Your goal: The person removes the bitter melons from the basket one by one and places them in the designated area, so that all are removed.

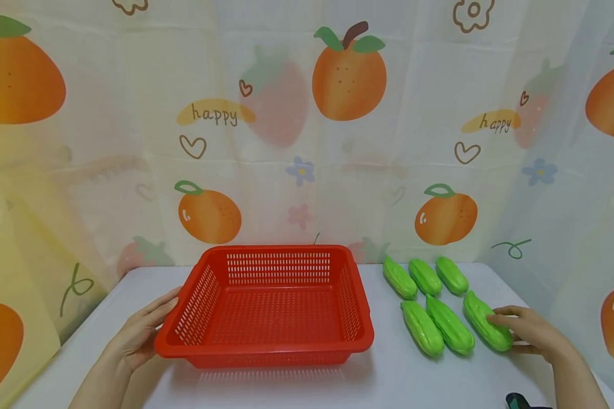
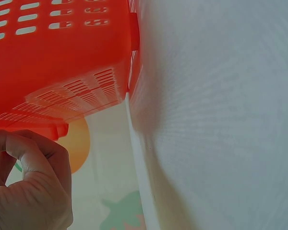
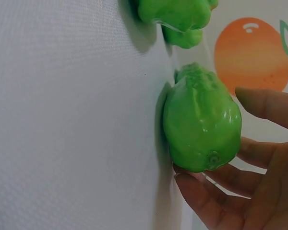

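A red plastic basket (image 1: pixel 281 346) with slotted walls stands on the white table. My left hand (image 1: pixel 140 329) holds its left rim; in the left wrist view the fingers of that hand (image 2: pixel 33 177) bend at the rim, their tips partly hidden. Green bitter melons lie in two rows right of the basket. Around the front-row melon farthest right (image 1: pixel 486 321) is my right hand (image 1: pixel 534 332). The right wrist view shows this melon (image 3: pixel 201 124) on the table, with the right hand (image 3: pixel 259 167) spread about it, thumb and fingers on opposite sides, the upper fingertip slightly apart from it.
Two more melons, a left one (image 1: pixel 422 329) and a middle one (image 1: pixel 450 326), share the front row. Behind them lies the back row (image 1: pixel 424 277). A dark object (image 1: pixel 517 401) shows at the bottom edge. A fruit-printed curtain (image 1: pixel 348 170) hangs behind the table.
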